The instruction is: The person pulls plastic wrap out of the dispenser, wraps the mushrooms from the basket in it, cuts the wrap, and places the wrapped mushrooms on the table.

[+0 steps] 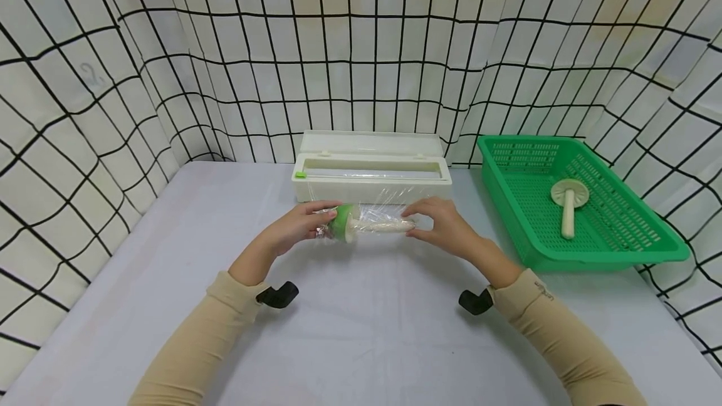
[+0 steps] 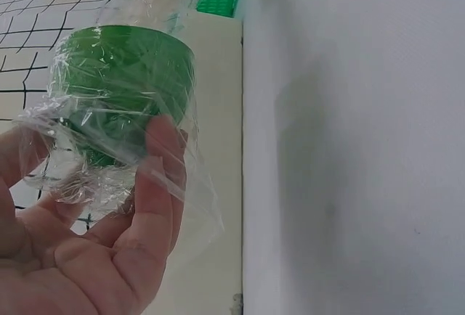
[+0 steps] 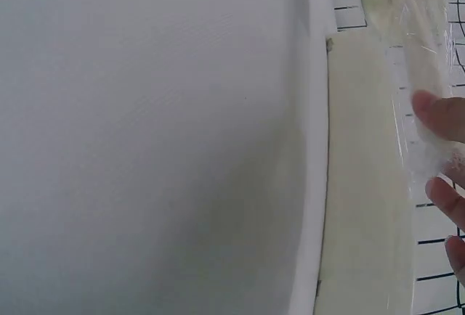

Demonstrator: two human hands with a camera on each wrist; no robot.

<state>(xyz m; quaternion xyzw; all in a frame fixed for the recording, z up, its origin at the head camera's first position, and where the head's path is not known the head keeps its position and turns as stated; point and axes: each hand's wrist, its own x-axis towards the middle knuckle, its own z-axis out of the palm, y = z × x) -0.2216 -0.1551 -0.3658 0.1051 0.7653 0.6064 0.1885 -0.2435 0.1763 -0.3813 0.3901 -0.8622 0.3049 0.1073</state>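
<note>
Between the two hands a plunger-shaped tool, with a green cup-like head and an off-white handle, lies sideways, wrapped in clear cling film. My left hand grips the wrapped head from the left, its fingers and thumb curled round the bunched film. At the handle's free end my right hand pinches the film-covered tip between thumb and fingers. The tool is held up just in front of a white cling film dispenser, whose lid stands raised.
To the right is a green plastic basket; inside it lies a cream tool with a round ribbed head and straight handle. A bright green slider sits on the dispenser's left end. Black grid netting walls in the white-covered table.
</note>
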